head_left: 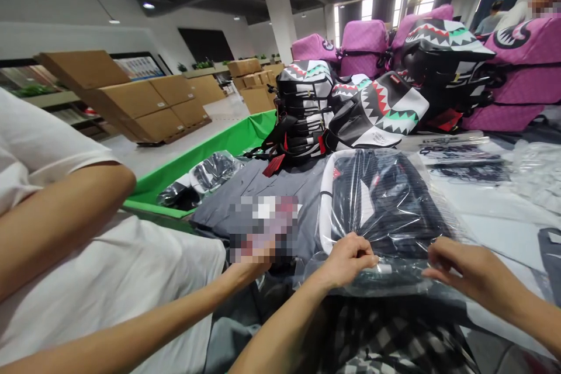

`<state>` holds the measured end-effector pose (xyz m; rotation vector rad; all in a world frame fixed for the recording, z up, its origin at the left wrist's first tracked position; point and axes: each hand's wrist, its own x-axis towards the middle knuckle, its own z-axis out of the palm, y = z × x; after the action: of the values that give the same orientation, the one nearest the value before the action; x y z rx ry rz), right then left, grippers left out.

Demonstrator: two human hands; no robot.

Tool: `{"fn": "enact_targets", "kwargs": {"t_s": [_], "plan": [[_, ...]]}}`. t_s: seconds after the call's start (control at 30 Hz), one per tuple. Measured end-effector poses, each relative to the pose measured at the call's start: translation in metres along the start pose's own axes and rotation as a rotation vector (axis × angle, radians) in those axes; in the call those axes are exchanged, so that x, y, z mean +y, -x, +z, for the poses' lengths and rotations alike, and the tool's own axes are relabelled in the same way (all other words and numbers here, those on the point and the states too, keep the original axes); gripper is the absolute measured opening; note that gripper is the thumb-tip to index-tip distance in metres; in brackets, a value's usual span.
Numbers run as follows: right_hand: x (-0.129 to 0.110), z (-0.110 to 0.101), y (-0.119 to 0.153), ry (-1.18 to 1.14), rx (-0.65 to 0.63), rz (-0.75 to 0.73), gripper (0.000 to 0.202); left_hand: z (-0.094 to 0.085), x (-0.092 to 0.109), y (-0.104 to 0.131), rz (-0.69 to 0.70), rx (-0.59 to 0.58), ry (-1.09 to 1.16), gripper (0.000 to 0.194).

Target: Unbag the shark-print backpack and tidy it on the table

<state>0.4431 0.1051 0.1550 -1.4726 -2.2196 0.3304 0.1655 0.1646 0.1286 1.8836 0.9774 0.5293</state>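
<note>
A black-and-white bag in clear plastic wrapping lies on the table in front of me. At the near edge of the wrapping, my left hand has its fingers closed on the plastic. My right hand is at the near right corner of the wrapped bag, fingers curled and the thumb apart from them, with nothing visible between. A small white label shows on the plastic between my two hands.
A co-worker's hand reaches in at my left, beside a blurred-out patch. Shark-mouth backpacks and pink bags are stacked behind. A green bin holds wrapped items at left; clear bags lie right.
</note>
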Motion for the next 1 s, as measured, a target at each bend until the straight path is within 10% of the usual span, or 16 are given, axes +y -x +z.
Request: {"fn": "enact_targets", "kwargs": {"t_s": [0.33,0.57,1.0], "plan": [[0.014,0.023,-0.031,0.016,-0.373,0.065,0.051,0.000,0.010,0.023,0.271,0.075,-0.487,0.018],[0.015,0.024,-0.027,0.040,-0.392,0.137,0.042,-0.021,-0.010,0.067,0.247,0.332,-0.686,0.013],[0.015,0.031,-0.022,0.030,-0.293,0.178,0.042,-0.007,-0.035,0.044,0.355,0.538,-1.043,0.016]]}}
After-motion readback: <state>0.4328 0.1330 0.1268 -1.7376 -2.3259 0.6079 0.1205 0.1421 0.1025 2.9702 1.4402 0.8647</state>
